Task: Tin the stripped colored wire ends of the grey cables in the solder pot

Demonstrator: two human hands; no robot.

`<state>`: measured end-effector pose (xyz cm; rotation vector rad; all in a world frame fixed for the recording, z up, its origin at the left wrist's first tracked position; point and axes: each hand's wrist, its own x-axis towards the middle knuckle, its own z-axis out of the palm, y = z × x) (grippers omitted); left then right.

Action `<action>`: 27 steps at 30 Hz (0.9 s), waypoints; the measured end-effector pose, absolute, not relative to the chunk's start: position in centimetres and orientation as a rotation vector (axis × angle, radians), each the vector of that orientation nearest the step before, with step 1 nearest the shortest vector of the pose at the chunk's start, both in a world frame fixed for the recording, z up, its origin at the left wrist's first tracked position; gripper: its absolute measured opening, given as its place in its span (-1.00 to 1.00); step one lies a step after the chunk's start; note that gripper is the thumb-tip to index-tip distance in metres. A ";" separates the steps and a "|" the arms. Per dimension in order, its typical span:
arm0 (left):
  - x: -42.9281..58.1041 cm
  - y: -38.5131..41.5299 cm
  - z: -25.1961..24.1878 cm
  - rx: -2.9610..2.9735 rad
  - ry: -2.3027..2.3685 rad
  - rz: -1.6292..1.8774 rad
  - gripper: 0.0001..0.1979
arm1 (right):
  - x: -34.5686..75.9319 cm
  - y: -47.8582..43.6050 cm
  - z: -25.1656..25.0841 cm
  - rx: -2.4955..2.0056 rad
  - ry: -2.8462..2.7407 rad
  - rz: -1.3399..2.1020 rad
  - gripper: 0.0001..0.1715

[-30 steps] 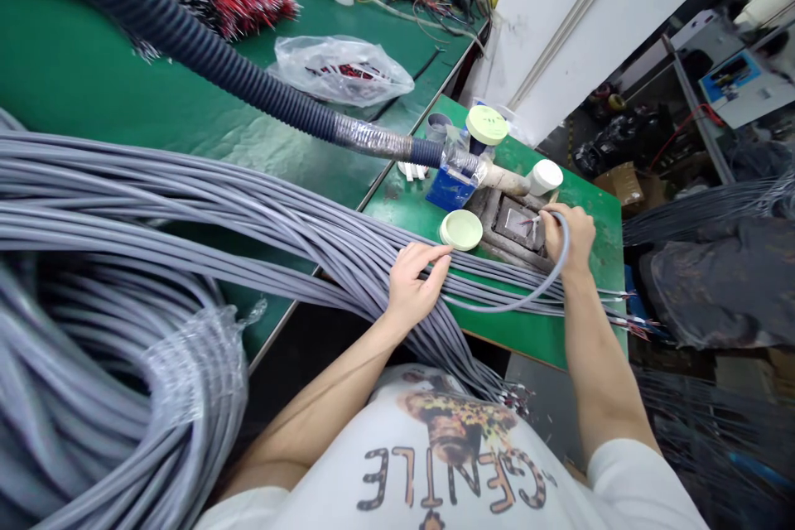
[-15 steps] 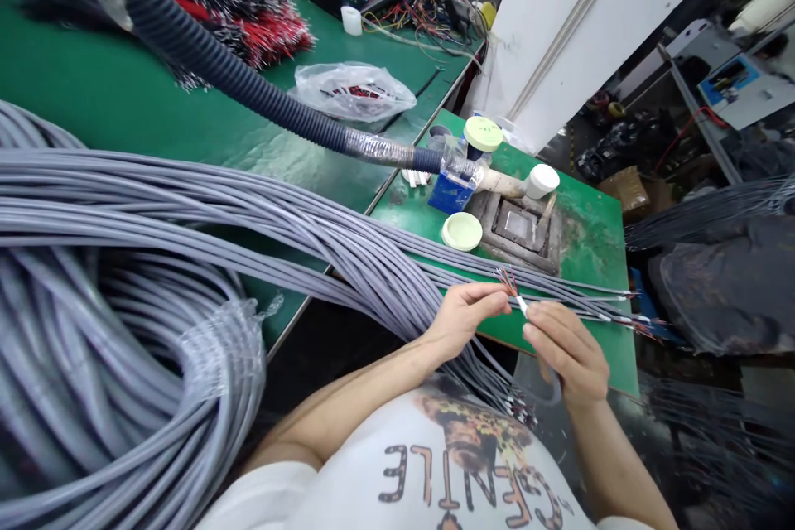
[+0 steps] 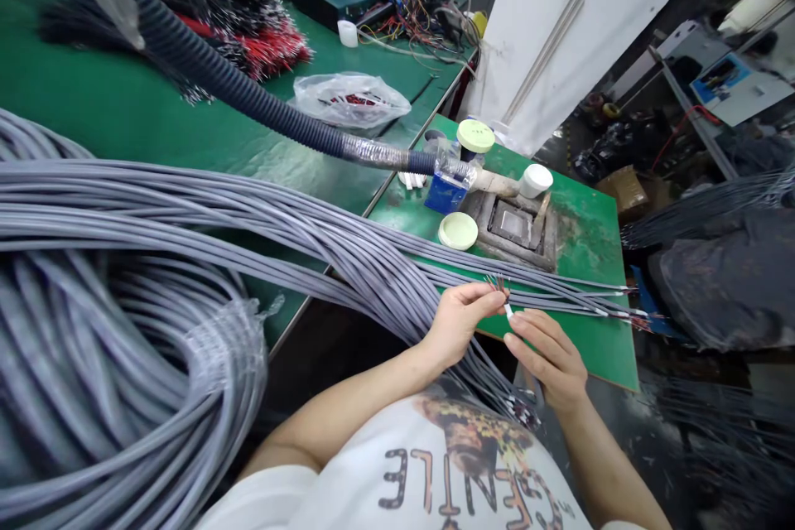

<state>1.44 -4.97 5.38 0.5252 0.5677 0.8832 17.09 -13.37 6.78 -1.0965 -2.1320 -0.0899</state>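
Grey rubbery cable (image 3: pixel 348 240) sweeps in a heavy bundle across the green board (image 3: pixel 590 265), and one end lies just inside the board's near edge. The left hand (image 3: pixel 463 323) pinches that end between thumb and fingers, with thin coloured wires (image 3: pixel 497 285) fanning out past the grip beside a small white sleeve (image 3: pixel 509 311). The right hand (image 3: pixel 546 360) is loosely open, its fingers just beside the sleeve, gripping nothing I can make out. A single length looks light, bendy and a bit springy. The wires look fragile, so the jacket just behind them seems the place to hold. Room for moving lies beyond the hands, toward the metal fixture (image 3: pixel 513 225).
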 end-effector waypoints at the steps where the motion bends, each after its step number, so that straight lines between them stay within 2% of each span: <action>1: 1.5 -5.0 5.4 0.526 0.572 0.883 -0.84 | 17.1 -13.4 6.7 -1.102 -2.131 -0.083 -0.52; 16: 1.7 -5.1 4.6 0.559 0.569 0.885 -0.81 | 16.8 -13.6 6.5 -1.122 -2.102 -0.090 -0.47; 23: 1.5 -5.5 3.8 0.501 0.468 0.659 -0.67 | 16.6 -13.9 6.3 -1.116 -2.097 -0.089 -0.49; 27: 1.7 -5.5 3.9 0.510 0.480 0.716 -0.75 | 16.5 -14.1 6.0 -1.115 -2.085 -0.098 -0.50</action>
